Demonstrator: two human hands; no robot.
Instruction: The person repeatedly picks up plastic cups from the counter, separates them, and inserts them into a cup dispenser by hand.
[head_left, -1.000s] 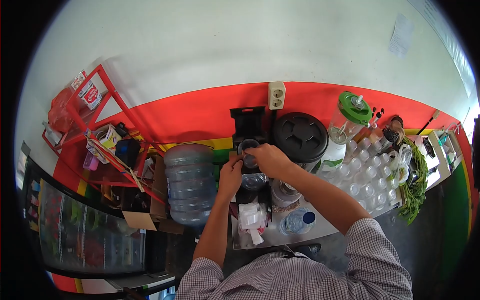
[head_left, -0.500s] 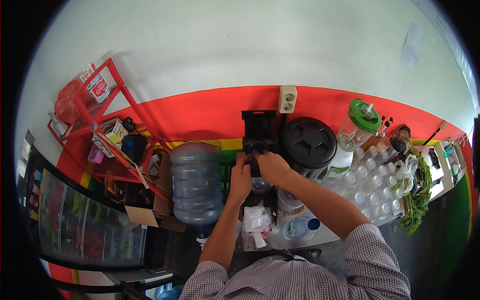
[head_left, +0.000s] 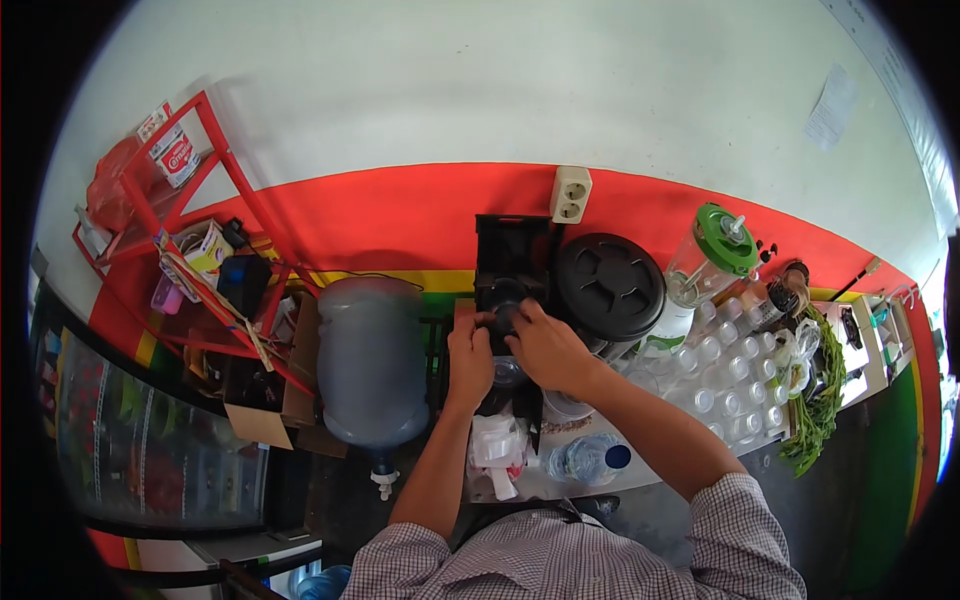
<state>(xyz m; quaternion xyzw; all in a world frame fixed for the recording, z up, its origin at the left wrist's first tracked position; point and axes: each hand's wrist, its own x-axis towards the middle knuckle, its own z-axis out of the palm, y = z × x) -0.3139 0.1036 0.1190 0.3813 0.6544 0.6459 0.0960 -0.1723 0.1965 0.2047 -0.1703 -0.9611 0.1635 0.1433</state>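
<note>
In front of me stands a black machine (head_left: 512, 250) with its lid raised. My left hand (head_left: 470, 360) is closed at the left side of a dark round part (head_left: 503, 318) in the machine's upper front. My right hand (head_left: 548, 348) grips the same part from the right, its fingers curled over the edge. Whether the part is loose or fixed to the machine I cannot tell. Below my hands, partly covered, is a clear container (head_left: 508, 373). A white plastic packet (head_left: 497, 445) lies nearer to me.
Left of my arms rests a large water bottle (head_left: 375, 370), neck down. To the right are a black-lidded bin (head_left: 610, 288), a green-lidded blender (head_left: 700, 260), several clear cups (head_left: 735, 375) and a blue-capped bottle (head_left: 590, 460). A red shelf (head_left: 150, 215) stands at the far left.
The view has shifted slightly. My fingers have moved a little at the dark round part, which shows more clearly between them now.
</note>
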